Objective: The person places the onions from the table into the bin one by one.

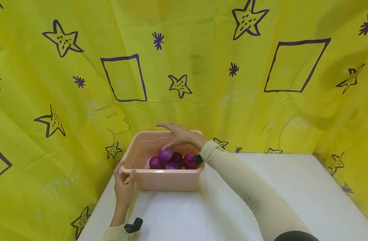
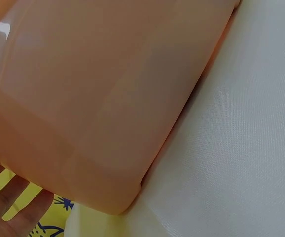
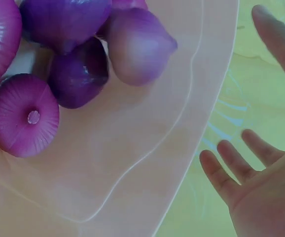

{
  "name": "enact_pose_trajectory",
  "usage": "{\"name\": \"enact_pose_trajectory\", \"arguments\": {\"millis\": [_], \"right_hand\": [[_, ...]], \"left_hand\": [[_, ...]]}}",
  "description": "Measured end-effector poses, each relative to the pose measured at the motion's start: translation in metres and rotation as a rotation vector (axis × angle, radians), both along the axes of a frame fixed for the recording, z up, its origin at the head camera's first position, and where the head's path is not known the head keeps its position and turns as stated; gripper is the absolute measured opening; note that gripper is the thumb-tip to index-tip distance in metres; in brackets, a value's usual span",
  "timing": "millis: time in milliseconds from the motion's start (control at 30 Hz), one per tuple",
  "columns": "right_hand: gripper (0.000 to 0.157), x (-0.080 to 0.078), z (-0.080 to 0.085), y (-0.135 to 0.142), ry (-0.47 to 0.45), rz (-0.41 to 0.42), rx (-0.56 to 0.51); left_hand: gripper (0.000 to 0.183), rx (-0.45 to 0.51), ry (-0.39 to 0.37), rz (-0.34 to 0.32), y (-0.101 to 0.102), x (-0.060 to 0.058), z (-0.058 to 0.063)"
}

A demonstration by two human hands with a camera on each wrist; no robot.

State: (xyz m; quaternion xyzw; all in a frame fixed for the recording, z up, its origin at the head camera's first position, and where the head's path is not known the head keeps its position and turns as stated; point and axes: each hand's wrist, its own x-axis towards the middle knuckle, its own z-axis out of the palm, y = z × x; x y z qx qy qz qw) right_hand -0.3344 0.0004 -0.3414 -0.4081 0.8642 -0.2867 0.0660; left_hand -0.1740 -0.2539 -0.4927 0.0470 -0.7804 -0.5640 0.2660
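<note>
A pink plastic basin (image 1: 169,180) holds several purple onions (image 1: 173,165). At its near left corner, my left hand (image 1: 124,187) grips the rim, thumb at the front and fingers along the side. In the left wrist view those fingers (image 2: 31,212) lie against the basin's wall (image 2: 93,108). Over the far part of the basin, my right hand (image 1: 182,135) is spread with nothing in it. From the head its thumb appears close to the uppermost onion (image 1: 165,155); the right wrist view shows the hand (image 3: 270,197) apart from the onions (image 3: 24,116).
The basin stands on a white-covered table (image 1: 256,187), toward its far left. Behind and beside the table hangs a yellow curtain (image 1: 202,113) with dark star and frame drawings. Small black devices (image 1: 133,225) are worn at both wrists.
</note>
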Motion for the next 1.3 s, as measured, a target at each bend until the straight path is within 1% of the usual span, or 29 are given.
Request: {"name": "enact_pose_trajectory", "arguments": {"millis": [67, 200, 333, 467, 633, 767, 900, 1100, 1300], "right_hand": [[0.103, 0.002, 0.001, 0.002, 0.0, -0.007, 0.0], [0.103, 0.005, 0.004, 0.005, 0.001, -0.002, -0.009], [0.103, 0.006, 0.006, 0.009, 0.003, -0.004, -0.008], [0.104, 0.008, 0.01, 0.017, 0.034, 0.001, 0.01], [0.101, 0.016, 0.016, 0.035, 0.101, 0.03, 0.037], [0.097, 0.025, 0.017, 0.06, 0.139, 0.023, 0.051], [0.095, 0.033, 0.014, 0.09, 0.213, -0.007, 0.072], [0.093, 0.048, 0.004, 0.144, 0.286, -0.12, 0.112], [0.092, 0.057, -0.01, 0.198, 0.394, -0.247, 0.175]], "left_hand": [[0.066, -0.004, -0.009, 0.003, 0.0, 0.0, -0.001], [0.065, -0.01, -0.022, 0.015, 0.0, 0.0, -0.002], [0.065, -0.01, -0.018, 0.014, 0.0, 0.0, -0.001], [0.066, -0.007, -0.004, -0.004, -0.001, -0.001, 0.0], [0.066, 0.001, -0.003, -0.002, -0.001, 0.001, 0.001], [0.065, 0.001, -0.002, 0.002, -0.001, 0.001, 0.001], [0.066, 0.007, -0.003, -0.005, -0.002, 0.001, -0.001], [0.064, 0.017, -0.005, -0.006, -0.002, 0.0, -0.001], [0.064, 0.012, 0.008, -0.004, -0.002, -0.001, -0.002]]}}
